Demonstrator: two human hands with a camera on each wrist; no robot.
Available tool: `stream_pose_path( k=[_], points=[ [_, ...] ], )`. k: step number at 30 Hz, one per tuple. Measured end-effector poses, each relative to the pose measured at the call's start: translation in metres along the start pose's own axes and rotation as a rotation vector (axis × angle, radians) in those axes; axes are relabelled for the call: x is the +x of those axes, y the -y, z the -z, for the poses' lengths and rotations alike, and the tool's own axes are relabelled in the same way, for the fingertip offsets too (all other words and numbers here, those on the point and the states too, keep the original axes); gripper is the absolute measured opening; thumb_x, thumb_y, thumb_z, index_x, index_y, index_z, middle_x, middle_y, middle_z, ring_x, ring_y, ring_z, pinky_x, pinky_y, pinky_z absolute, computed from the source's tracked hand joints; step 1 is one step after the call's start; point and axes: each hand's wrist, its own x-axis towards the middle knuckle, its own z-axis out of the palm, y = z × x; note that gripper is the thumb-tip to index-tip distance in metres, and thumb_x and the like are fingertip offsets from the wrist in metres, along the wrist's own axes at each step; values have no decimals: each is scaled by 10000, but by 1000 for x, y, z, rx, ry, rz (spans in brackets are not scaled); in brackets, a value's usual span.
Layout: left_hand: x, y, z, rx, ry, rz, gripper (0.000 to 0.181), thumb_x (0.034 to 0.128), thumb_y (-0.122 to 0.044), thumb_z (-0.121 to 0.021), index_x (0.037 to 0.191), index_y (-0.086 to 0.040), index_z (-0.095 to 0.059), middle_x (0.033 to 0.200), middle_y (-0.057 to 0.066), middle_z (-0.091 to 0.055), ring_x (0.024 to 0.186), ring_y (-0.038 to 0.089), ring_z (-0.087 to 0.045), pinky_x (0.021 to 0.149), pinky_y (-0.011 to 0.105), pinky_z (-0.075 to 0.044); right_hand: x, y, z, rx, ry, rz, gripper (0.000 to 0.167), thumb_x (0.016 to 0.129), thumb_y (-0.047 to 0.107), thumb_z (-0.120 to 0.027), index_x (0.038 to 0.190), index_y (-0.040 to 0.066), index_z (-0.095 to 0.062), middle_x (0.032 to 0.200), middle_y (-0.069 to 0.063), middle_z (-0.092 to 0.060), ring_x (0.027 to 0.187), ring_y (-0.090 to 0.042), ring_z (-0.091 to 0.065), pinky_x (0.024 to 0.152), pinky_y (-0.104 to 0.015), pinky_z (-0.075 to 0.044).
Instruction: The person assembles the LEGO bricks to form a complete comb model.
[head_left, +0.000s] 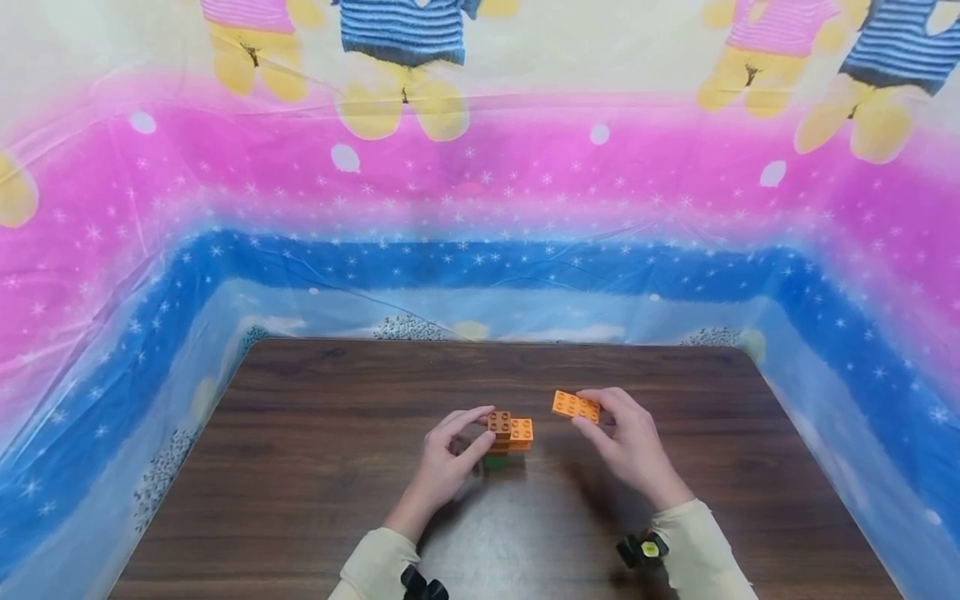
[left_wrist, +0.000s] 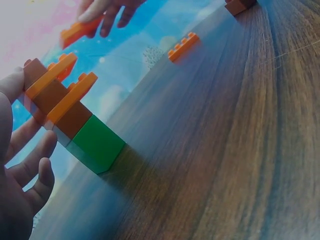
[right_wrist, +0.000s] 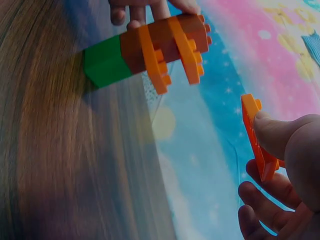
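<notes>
A small tower of toy building bricks stands on the table, with a green brick (right_wrist: 106, 62) at its base. Brown bricks (head_left: 498, 425) alternate above it with two thin orange plates (left_wrist: 75, 95) that jut out to the right. My left hand (head_left: 444, 458) pinches the tower's top between thumb and index finger; its other fingers hang beside the tower. Up and to the right of the tower, my right hand (head_left: 630, 442) holds a loose orange plate (head_left: 573, 406), studs upward, between thumb and fingers. That plate is apart from the tower.
Another orange plate (left_wrist: 183, 46) lies on the table in the left wrist view, with part of a brown brick (left_wrist: 240, 6) farther off. The dark wooden table (head_left: 337, 392) is ringed by a printed cloth (head_left: 480, 267) along its back and sides.
</notes>
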Motion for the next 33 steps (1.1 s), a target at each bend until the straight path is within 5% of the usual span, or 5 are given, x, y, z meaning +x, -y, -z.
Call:
stream_pose_path(
  k=[10,33],
  points=[
    [2,1,1,14,-2,5,359,1007,-194,-733,1364,-174,-708,1210,7,-707,897,238,-686,758,326,-568,9,20,-9,17,18,51,381,918,158,-838,1278,122,-718,1169,5,-690,868,-143,-589,746,-310,-552],
    [0,0,-1,3,-18,19,362,1001,-156,-732,1361,-172,-706,1222,17,-709,981,267,-688,798,346,-573,15,42,-28,71,137,82,363,966,220,-792,1309,139,-704,1213,31,-700,1064,-110,-665,890,-433,-598]
  ],
)
